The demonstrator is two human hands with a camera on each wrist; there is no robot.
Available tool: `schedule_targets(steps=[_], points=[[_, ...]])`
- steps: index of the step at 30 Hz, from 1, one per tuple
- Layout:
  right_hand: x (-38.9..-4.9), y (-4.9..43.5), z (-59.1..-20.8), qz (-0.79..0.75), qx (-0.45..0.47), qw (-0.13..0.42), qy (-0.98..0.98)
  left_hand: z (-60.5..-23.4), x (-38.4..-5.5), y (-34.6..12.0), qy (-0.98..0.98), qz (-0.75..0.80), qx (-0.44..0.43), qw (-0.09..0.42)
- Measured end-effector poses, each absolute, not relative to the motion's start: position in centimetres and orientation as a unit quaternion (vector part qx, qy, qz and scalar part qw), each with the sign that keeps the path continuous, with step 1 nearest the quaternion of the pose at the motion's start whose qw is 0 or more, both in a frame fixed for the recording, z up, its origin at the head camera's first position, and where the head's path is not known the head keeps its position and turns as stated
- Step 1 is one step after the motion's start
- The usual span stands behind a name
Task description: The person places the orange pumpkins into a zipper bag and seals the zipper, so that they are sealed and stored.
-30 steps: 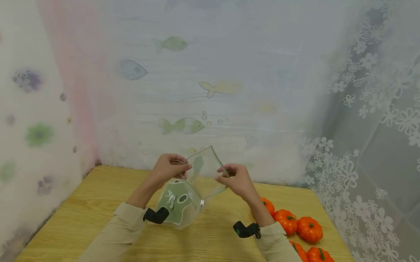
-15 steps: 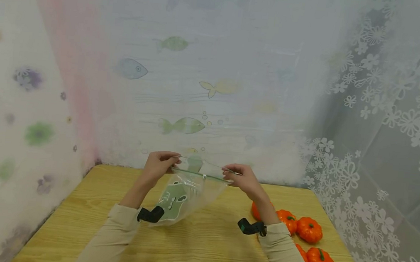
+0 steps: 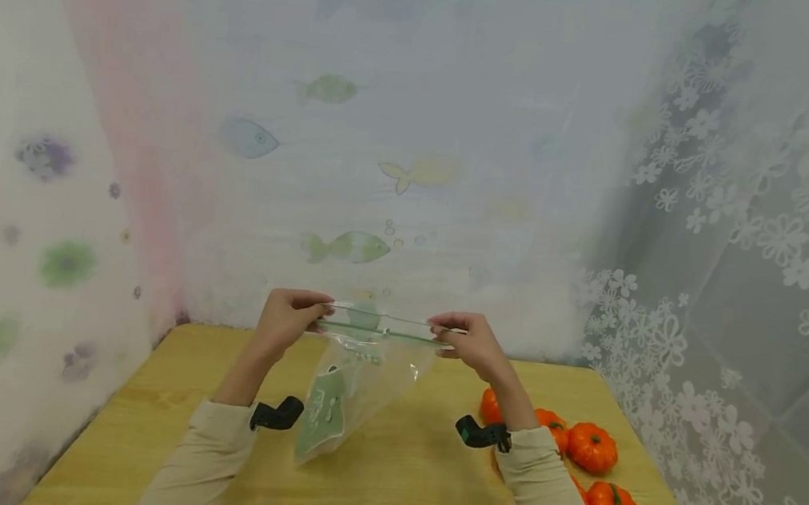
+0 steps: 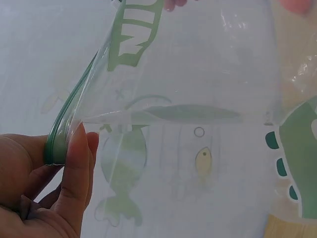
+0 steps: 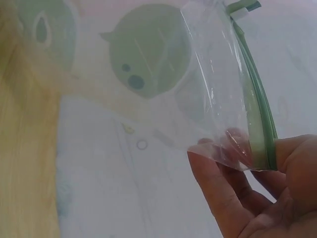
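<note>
A clear plastic zip bag (image 3: 378, 387) with green cartoon print hangs between both hands above the table. My left hand (image 3: 284, 321) pinches its top at the left end, and my right hand (image 3: 474, 345) grips the right end. The mouth is stretched wide and nearly flat, with the green zip strip (image 5: 260, 104) running across below the upper edge. Seen in the right wrist view, a small slider (image 5: 242, 11) sits on that strip. In the left wrist view the thumb and fingers (image 4: 77, 173) hold the strip's end, and the see-through film spreads to the right.
Several orange toy pumpkins (image 3: 593, 447) lie on the right of the wooden table (image 3: 165, 424), partly hidden by the right forearm. Behind the table hangs a pale fish-patterned curtain (image 3: 416, 125); floral sheets (image 3: 737, 330) close off the sides.
The bag's mouth was held apart in a diamond shape; now it is drawn out flat and wide. My left hand has moved left and my right hand slightly right, both still gripping the bag.
</note>
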State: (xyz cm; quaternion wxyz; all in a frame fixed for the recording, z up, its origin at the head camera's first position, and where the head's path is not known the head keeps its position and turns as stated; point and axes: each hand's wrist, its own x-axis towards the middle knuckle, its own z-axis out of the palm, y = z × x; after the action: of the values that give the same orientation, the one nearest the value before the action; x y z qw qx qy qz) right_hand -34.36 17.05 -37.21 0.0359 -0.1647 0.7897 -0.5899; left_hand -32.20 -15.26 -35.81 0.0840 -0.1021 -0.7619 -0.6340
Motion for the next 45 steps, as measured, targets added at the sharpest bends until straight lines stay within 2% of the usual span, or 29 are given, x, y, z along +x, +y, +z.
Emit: schedule_targets(steps=[4, 11, 14, 22, 36, 45], points=[[-34.0, 17.1, -37.0, -0.581, -0.153, 0.031, 0.799, -35.5, -31.7, -14.9, -0.774, -0.616, -0.098, 0.105], [-33.4, 17.1, -35.6, -0.555, -0.145, 0.000, 0.819, -34.2, -31.1, -14.1, -0.804, -0.557, -0.103, 0.182], [-33.1, 17.1, -34.7, -0.549, -0.150, -0.008, 0.822, -33.6, -30.9, -14.0, -0.805, -0.550, -0.105, 0.193], [-33.7, 17.8, -33.8, -0.536, -0.178, -0.011, 0.825, -32.7, -30.2, -13.6, -0.807, -0.560, -0.104, 0.159], [-33.1, 17.3, -31.2, -0.555, -0.215, -0.018, 0.804, -30.5, -30.4, -11.8, -0.776, -0.600, -0.124, 0.150], [-32.2, 17.8, -32.8, -0.584, -0.259, -0.057, 0.767, -31.8, -30.5, -11.6, -0.750, -0.643, -0.095, 0.121]])
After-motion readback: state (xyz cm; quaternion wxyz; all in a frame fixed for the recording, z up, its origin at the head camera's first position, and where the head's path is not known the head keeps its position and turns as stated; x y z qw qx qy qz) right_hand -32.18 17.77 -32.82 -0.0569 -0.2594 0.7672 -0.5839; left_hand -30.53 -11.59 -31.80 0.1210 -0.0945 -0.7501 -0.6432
